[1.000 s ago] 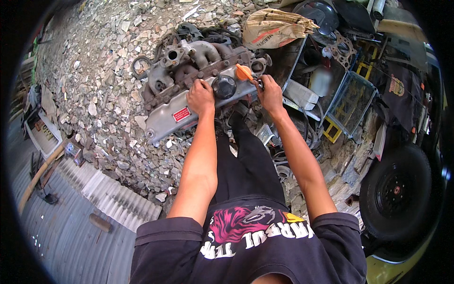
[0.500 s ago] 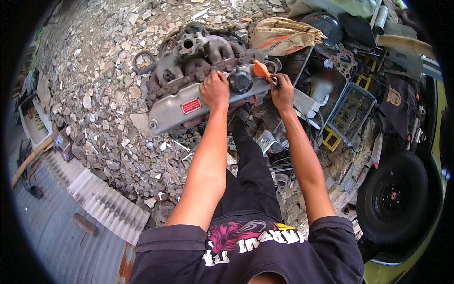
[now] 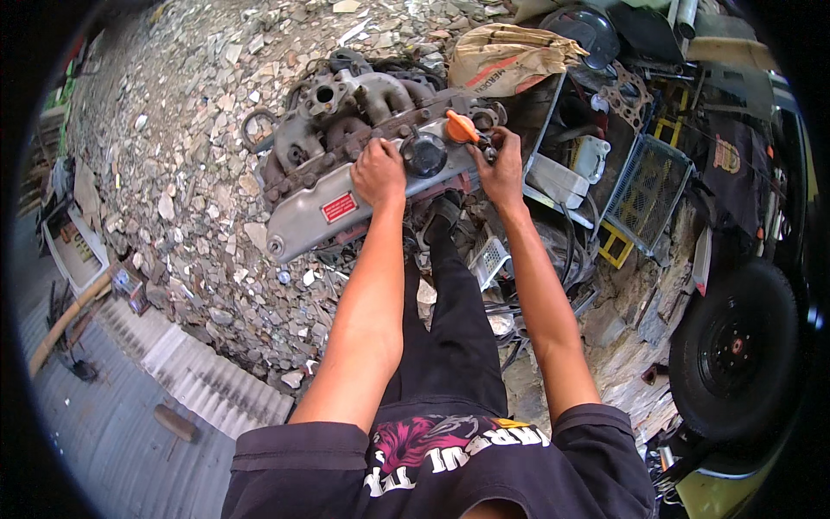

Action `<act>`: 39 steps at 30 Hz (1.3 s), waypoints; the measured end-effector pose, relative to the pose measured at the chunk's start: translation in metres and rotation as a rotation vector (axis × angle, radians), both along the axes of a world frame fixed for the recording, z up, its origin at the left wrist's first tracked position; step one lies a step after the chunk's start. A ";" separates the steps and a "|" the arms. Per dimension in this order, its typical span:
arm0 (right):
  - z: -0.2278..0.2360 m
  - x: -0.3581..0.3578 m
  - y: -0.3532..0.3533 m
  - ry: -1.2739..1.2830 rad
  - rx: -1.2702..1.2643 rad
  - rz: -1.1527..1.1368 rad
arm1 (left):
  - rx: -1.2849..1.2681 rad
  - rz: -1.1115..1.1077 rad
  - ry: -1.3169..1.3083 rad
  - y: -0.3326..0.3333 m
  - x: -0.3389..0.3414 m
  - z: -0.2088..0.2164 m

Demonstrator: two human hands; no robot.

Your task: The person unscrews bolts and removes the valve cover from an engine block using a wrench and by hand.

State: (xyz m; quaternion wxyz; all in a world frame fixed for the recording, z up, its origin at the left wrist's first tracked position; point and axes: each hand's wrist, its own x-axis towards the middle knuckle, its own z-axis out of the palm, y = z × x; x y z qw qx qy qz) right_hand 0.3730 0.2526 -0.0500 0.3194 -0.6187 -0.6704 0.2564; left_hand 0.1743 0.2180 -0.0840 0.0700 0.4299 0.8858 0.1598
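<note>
A grey engine valve cover (image 3: 298, 221) with a red label lies aslant in front of me, joined to a rusty manifold (image 3: 346, 130) on its far side. My left hand (image 3: 380, 173) rests on the cover with its fingers curled; what they may hold is hidden. Right beside it sits a round black cap (image 3: 424, 154). At the cover's right end, my right hand (image 3: 500, 169) pinches a small dark metal part (image 3: 488, 153), whose kind I cannot make out. An orange cap (image 3: 462, 127) stands just left of those fingertips.
Broken stone (image 3: 190, 173) covers the ground. Right of the engine are a paper sack (image 3: 501, 65), a blue mesh crate (image 3: 648, 195), a white jug (image 3: 591, 159) and a black wheel (image 3: 735, 346). Corrugated sheet (image 3: 112, 424) lies at the lower left.
The view has shifted slightly, so the engine appears a little further left and lower. My right hand's fingers have turned around the small metal part. My left hand stays on the cover.
</note>
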 end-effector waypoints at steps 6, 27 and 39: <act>-0.008 0.013 0.005 -0.026 0.060 0.135 | -0.106 -0.001 0.033 0.002 0.003 0.000; -0.006 0.014 0.001 0.019 0.036 0.115 | -0.122 -0.001 0.045 0.003 0.002 0.001; -0.009 0.013 -0.001 0.041 0.048 -0.004 | -0.113 -0.019 0.063 0.003 0.003 0.002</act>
